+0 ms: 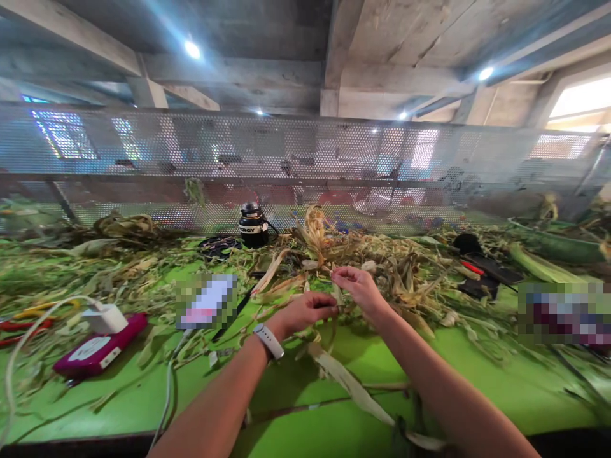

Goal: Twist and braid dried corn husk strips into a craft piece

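My left hand (305,312), with a pale watch (268,341) on its wrist, is closed in a pinch over the middle of the green table (296,432). Just above and to the right, my right hand (359,287) is pinched too. Between the two sets of fingertips runs a narrow strip of dried corn husk (337,296), gripped by both hands. A bundle of dry husks (315,232) stands behind them. Below the hands, a long pale husk leaf (353,385) lies on the tabletop.
Loose dry husks are scattered across the table. A black jar (252,226), a magenta power strip (102,350) with a white charger (105,318), and a blurred-out phone (207,302) lie leftward. A green basin (554,240) sits at right. A perforated metal screen (296,143) closes the back.
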The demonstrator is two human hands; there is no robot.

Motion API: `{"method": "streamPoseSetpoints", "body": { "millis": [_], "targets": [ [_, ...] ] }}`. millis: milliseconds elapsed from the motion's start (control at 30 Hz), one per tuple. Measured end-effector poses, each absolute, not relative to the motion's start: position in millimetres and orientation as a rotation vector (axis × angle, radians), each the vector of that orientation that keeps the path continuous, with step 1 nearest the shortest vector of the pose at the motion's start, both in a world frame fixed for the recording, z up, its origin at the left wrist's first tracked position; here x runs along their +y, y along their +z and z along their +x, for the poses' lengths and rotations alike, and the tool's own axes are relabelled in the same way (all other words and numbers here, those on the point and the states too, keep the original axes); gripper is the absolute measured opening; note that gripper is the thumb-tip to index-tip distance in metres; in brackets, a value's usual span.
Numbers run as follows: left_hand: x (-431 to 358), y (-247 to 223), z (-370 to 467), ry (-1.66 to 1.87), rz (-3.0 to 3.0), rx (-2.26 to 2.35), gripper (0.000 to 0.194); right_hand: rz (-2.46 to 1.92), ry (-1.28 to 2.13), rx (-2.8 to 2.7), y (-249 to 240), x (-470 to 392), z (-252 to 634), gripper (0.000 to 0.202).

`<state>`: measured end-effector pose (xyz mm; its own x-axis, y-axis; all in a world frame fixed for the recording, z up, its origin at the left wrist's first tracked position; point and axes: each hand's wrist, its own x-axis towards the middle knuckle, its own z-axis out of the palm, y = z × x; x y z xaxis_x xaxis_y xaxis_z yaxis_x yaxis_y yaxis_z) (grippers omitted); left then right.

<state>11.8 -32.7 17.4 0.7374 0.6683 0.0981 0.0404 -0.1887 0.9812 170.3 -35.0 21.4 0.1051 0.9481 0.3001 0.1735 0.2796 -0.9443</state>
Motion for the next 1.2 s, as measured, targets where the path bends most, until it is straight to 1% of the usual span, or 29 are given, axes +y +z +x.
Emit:
{"method": "streamPoseSetpoints", "body": {
  "millis": [67,267,367,467,600,733,833,1067,1200],
  "targets": [
    [-36.6,21.1,11.8,0.621,1.656,0.553,0.023,-1.155,0.798,-1.332,18.0,-31.0,171.7,0.026],
    [-42.1,24.8,12.8,0.609,1.400,0.605,0.017,-1.195,0.519,-1.325,9.5,-26.6,169.5,0.024],
    [-41.7,18.7,15.5,0.650,1.293,0.576,0.024,-1.184,0.477,-1.369,11.4,-30.8,166.1,0.024],
    [-40.5,11.9,18.0,0.662,1.365,0.610,0.032,-1.182,0.465,-1.376,15.0,-34.2,163.6,0.023],
    [-37.0,6.5,19.5,0.692,1.445,0.625,0.037,-1.173,0.553,-1.309,19.2,-34.5,165.3,0.030],
    [-30.2,3.9,19.5,0.850,1.403,0.628,0.040,-1.163,0.765,-1.248,22.9,-36.3,168.5,0.043],
    [-28.1,4.1,19.0,0.888,1.408,0.651,0.040,-1.125,0.916,-1.296,23.2,-37.8,167.7,0.048],
    [-32.8,9.8,18.2,0.829,1.462,0.656,0.040,-1.084,0.841,-1.154,15.3,-28.5,169.8,0.051],
    [-29.3,8.9,17.3,0.886,1.398,0.661,0.039,-1.162,0.898,-1.136,20.4,-30.4,174.1,0.052]
  ]
}}
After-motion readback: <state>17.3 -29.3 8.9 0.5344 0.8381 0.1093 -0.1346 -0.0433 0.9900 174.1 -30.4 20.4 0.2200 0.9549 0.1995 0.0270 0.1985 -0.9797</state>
